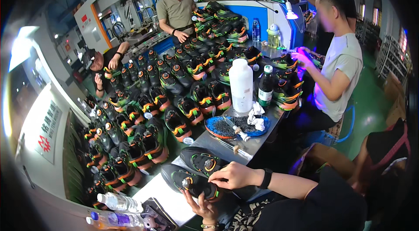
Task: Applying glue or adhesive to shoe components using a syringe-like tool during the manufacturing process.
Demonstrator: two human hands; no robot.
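Note:
My left hand [201, 208] grips a black shoe [176, 177] with orange and green trim from its near side, thumb and fingers around its rear half. Thumb and fingers of my right hand [235, 176] are pinched together at the edge of the shoe's collar. A round silvery piece [187, 183] sits on top of this shoe. Just beyond lies a matching black shoe [201, 159], touching or nearly touching the first. What exactly lies between my right fingertips is too small to make out.
A brush [235, 129] and crumpled tissue [256, 121] lie on a blue-black sole [218, 127]. Behind stand a white bottle [241, 84] and a dark bottle [266, 87]. Rows of shoes [150, 141] fill the left. Water bottles [120, 202] lie near left. A co-worker [342, 69] sits at right; others work beyond.

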